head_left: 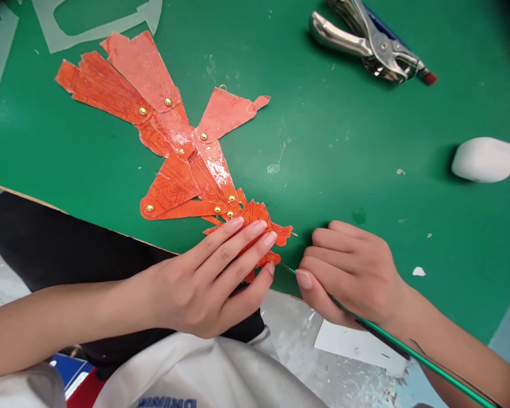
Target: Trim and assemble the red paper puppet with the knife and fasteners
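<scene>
An orange jointed figure puppet (215,170), cut from glossy sheet with inked lines and brass-coloured fasteners, lies flat on the green tabletop (323,147). Over its head end, near the table's front edge, my left hand (212,272) rests with fingers stretched out and pressing down; part of the head is covered. Just right of it, my right hand (352,272) is closed around a long thin green rod (446,371). The rod's fine tip points at the puppet's head end, a small gap apart. My right palm hides the rod's middle.
A silver hole punch (382,48) lies at the upper right over a blue stick with a red tip (429,77). A rounded white case-like object (485,160) sits at the right. Translucent cut sheet (97,41) lies upper left. White paper (348,343) shows below the table edge.
</scene>
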A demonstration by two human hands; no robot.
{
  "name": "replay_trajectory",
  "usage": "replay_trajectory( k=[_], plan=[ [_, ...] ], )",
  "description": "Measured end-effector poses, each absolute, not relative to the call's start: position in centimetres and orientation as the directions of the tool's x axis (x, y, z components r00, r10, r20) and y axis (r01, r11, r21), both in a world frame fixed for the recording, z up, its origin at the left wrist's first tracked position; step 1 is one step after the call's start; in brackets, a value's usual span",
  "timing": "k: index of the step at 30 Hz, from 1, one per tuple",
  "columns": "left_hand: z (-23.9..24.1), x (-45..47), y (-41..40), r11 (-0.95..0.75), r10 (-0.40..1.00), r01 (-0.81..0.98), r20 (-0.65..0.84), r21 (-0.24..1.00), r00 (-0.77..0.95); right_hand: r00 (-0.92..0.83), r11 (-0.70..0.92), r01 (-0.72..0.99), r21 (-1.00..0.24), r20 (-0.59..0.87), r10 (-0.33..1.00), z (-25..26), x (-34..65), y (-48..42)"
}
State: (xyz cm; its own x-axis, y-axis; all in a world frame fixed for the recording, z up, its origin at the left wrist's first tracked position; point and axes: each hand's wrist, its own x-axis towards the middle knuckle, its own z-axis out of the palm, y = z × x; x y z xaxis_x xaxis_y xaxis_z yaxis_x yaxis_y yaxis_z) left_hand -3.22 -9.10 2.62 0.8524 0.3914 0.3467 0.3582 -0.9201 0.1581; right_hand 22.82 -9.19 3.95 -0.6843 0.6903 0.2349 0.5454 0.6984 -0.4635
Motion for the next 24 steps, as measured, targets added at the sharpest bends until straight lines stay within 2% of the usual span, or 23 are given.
replay_trajectory(
  k=[9,24],
  plan=[
    [2.56,-3.05,-9.42,-0.904,0.426,0.38,0.351,0.195,0.834,-0.682,0.697,0.552,-0.458,0.232,0.693,4.03,22.58,-9.18],
    [2.63,-3.2,-9.17,-0.918,0.397,0.363,0.342,0.16,0.852,-0.678,0.692,0.538,-0.481,0.241,0.694,3.92,22.74,-9.25]
  ],
)
